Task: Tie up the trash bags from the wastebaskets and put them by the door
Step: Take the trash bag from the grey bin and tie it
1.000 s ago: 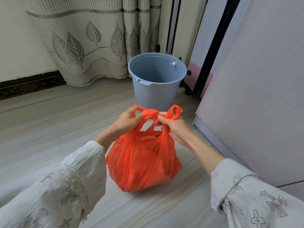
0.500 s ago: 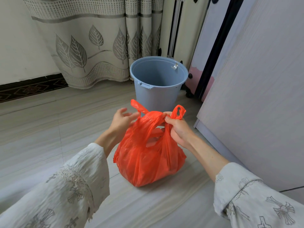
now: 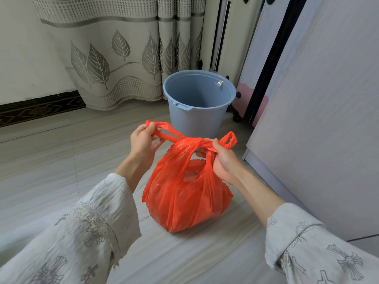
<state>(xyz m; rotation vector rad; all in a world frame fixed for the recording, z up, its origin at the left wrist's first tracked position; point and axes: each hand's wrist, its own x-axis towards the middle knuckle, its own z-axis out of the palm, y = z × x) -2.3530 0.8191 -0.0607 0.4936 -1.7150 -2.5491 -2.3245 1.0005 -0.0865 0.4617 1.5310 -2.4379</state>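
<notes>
An orange plastic trash bag (image 3: 184, 197) sits full on the floor in the middle of the view. Its two handles are crossed into a twisted knot at the top. My left hand (image 3: 143, 142) pinches the left handle and holds it stretched out to the upper left. My right hand (image 3: 222, 160) grips the right handle beside the knot, its loop sticking out past my thumb. Just behind the bag stands a blue-grey wastebasket (image 3: 199, 103) with no liner in it.
A pale cabinet side (image 3: 320, 119) rises close on the right. A leaf-patterned curtain (image 3: 114, 50) hangs at the back, and a pink wheeled case (image 3: 245, 93) stands between wastebasket and cabinet. Tiled floor (image 3: 61, 160) stretches to the left.
My left hand briefly let go of the left handle, then took it again and pulled it out to the left. The handles have drawn into a tighter knot.
</notes>
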